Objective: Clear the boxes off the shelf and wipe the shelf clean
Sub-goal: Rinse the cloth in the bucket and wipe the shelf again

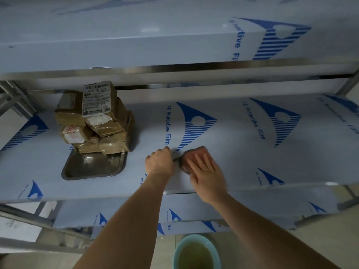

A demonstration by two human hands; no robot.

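Steel shelf: middle tier of a metal rack, covered in pale film printed with blue "PE Protective Film" marks.
Boxes: brown taped cardboard parcels, several with labels, stacked at about 10 o'clock from the hands, on the far end of a tray.
Tray: shallow metal tray on the shelf, its near half bare.
Sponge: reddish pad with a dark underside, flat on the shelf film.
Right hand: palm down, fingers straight and spread, pressing on the sponge.
Left hand: at 9 o'clock of the sponge, just beside it, fingers curled under against the film; whether it holds anything cannot be told.
Basin: teal bowl of yellowish liquid on the floor, at 6 o'clock, below the rack.
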